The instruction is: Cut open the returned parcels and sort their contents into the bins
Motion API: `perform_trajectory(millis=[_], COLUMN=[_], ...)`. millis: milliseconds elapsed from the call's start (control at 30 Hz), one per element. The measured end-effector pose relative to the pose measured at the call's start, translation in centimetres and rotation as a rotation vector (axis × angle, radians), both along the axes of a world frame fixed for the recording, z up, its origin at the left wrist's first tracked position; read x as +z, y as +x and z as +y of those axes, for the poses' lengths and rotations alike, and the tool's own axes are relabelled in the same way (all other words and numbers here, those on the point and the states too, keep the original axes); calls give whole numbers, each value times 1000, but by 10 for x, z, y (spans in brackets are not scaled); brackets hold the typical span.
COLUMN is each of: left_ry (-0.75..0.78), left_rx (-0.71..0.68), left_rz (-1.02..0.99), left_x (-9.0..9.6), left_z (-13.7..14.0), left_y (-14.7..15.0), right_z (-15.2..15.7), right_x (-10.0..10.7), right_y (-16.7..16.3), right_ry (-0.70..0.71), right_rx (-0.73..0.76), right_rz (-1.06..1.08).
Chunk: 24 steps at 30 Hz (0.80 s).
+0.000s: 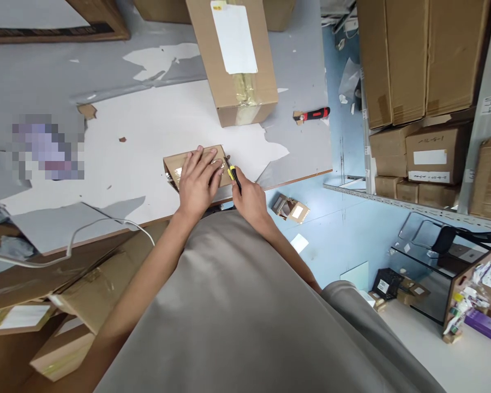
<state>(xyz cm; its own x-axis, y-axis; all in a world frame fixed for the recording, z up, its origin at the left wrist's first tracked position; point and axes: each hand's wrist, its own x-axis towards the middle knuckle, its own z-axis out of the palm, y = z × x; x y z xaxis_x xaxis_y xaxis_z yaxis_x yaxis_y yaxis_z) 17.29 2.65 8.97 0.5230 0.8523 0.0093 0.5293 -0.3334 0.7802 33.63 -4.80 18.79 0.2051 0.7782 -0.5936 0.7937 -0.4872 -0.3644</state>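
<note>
L hand point(198, 183) is pressing flat, fingers slightly apart, on 1 sm. box point(179, 160), which is lying by the worktop's point(303, 147) near edge; R hand point(249, 199) is gripping 1 yel./blk cutter point(232, 173) at its R end. Farther in, 1 lg. box point(233, 84) is resting; 1 red/blk knife point(316, 113) is lying nr the R edge. Open room is stretching L of the sm. box.

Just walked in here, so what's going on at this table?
A person is working on a small brown cardboard box at the near edge of a grey-and-white table. Their left hand lies over its top; their right hand grips a slim yellow-and-black tool, its tip at the box's right edge. A larger brown taped carton stands beyond, and a red-and-black tool lies off to the right.
</note>
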Motion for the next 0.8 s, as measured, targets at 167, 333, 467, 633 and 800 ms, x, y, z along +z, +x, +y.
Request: perform_trajectory(millis=[167,333,467,633,800], left_ry=[-7,-27,-40,-45,-32], left_rx=[4,-2,0,7,4], left_rz=[-22,-24,-41,-66,-12], left_x=[0,3,1,-3,2], left_z=[0,1,1,1,2], left_y=[0,0,-1,0,3], right_z=[3,4,5,18,41], right_x=[7,11,13,20,32], right_y=[-6,-8,-10,-11,-17], right_ry=[-20,-37,-33,-78,-118], right_rx=[-24,-56,-63,-23,-6], right_rz=[-14,-25,-21,-67,-103])
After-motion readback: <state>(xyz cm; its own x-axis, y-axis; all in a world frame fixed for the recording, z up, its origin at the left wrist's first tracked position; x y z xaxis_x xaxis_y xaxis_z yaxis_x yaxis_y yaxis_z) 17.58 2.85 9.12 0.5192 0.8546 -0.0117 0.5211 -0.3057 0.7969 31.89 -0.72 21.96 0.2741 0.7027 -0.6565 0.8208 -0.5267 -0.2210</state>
